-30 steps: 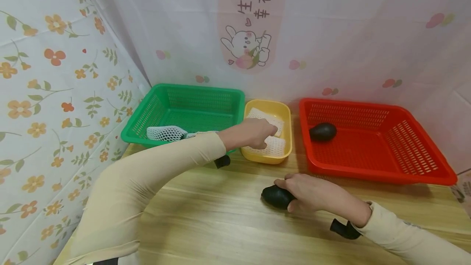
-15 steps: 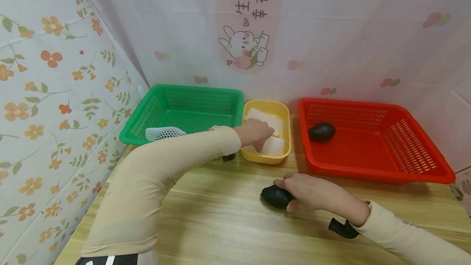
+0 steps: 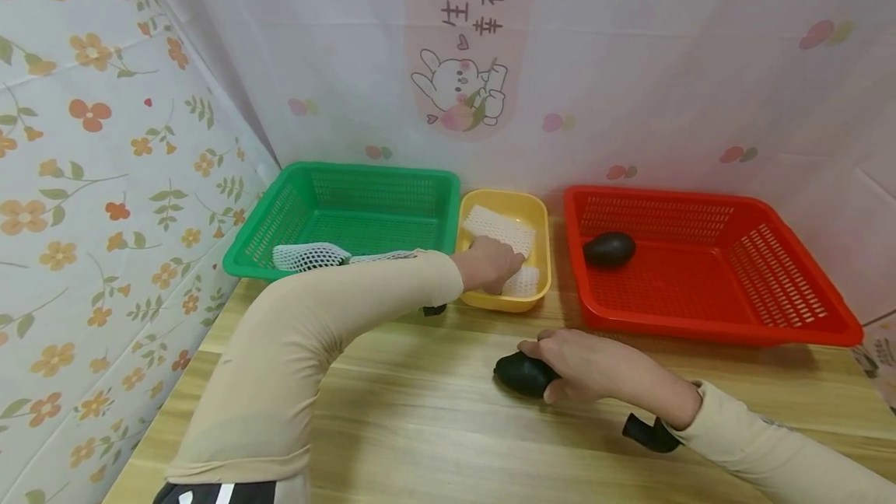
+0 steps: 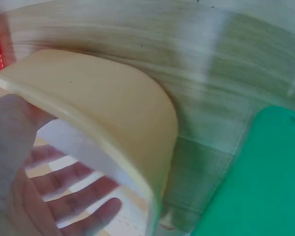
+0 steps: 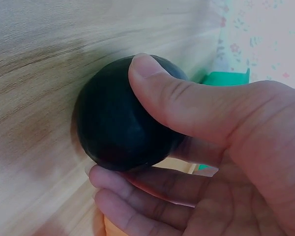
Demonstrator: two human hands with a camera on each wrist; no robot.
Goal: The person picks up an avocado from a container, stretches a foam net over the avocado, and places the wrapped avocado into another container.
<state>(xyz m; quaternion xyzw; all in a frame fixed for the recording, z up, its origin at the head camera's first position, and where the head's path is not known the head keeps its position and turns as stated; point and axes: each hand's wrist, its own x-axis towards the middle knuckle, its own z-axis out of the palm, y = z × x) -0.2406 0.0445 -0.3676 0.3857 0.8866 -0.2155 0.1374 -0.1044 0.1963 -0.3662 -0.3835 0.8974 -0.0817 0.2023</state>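
Note:
My right hand (image 3: 588, 368) grips a dark avocado (image 3: 519, 374) lying on the table. In the right wrist view the thumb presses on top of the avocado (image 5: 123, 118), with fingers curled beneath. My left hand (image 3: 492, 264) reaches into a small yellow basket (image 3: 547, 247) holding white foam net sleeves. One sleeve (image 3: 498, 229) lies at the back, another (image 3: 521, 283) at the front, partly covered by the hand. Seen from the left wrist, the left hand's fingers (image 4: 71, 182) are spread and loosely bent inside the basket, next to the white netting; contact with it is unclear.
A green basket (image 3: 385, 169) stands at left with white-netted items (image 3: 308, 256) inside, partly behind the left sleeve. At right, a red basket (image 3: 700, 333) holds another avocado (image 3: 610, 250). All stand on a wooden table (image 3: 420, 426) before a printed curtain.
My left hand has moved lower and farther into the yellow basket, covering more of the front sleeve. The right hand keeps its hold on the avocado in the same place.

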